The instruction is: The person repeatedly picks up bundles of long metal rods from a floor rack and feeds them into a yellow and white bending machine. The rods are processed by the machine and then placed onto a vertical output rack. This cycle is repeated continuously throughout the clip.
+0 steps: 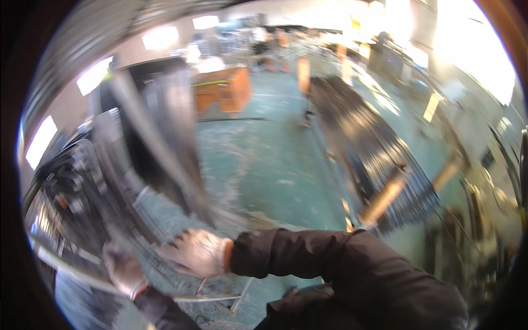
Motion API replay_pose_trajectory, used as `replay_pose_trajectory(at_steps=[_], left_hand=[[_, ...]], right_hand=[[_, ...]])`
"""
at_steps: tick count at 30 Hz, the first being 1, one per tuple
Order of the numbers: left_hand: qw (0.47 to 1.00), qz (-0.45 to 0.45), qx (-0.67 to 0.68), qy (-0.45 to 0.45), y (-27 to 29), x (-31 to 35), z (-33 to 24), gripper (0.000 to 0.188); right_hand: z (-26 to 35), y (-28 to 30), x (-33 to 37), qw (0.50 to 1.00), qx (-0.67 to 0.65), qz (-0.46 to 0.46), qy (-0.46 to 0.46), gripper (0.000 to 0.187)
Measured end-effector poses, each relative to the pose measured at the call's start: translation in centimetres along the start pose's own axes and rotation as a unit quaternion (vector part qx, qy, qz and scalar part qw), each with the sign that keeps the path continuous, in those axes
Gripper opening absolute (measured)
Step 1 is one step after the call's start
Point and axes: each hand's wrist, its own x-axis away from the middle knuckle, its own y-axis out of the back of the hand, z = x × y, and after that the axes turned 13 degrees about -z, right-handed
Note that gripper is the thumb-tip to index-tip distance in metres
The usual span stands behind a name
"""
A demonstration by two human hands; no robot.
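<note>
Left hand (124, 269): gloved, closed around a thin metal rod (71, 272)
Right hand (196, 252): gloved, fingers spread, laid on blurred metal bars (165, 143)
Floor (269, 159): green

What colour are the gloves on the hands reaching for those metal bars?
Light grey knit gloves on both the right hand and left hand, seen in the head view, though blurred.

Two gloved hands are seen, the left hand (125, 269) and the right hand (197, 252); one orange crate (223, 89) and one stack of dark metal bars (369, 154) are counted.
</note>
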Motion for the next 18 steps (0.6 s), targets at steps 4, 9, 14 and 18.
replay_pose_trajectory(at_steps=[4,9,14,18], left_hand=[[0.991,-0.109,-0.068,0.025,7.5,2.1,7.7,0.021],[0.879,-0.148,-0.107,0.440,7.5,11.1,30.5,0.033],[0.871,-0.017,-0.403,0.282,-10.1,17.5,50.7,0.022],[0.859,0.095,-0.475,0.164,-24.9,20.8,64.1,0.020]], right_hand=[[-6.3,6.8,21.9,0.947,0.038,0.130,-0.292,0.058],[-7.7,21.7,47.9,0.739,0.225,-0.099,-0.628,0.046],[-9.7,38.4,69.1,0.557,0.454,-0.238,-0.653,0.051],[-14.0,51.0,81.7,0.449,0.504,-0.185,-0.714,0.059]])
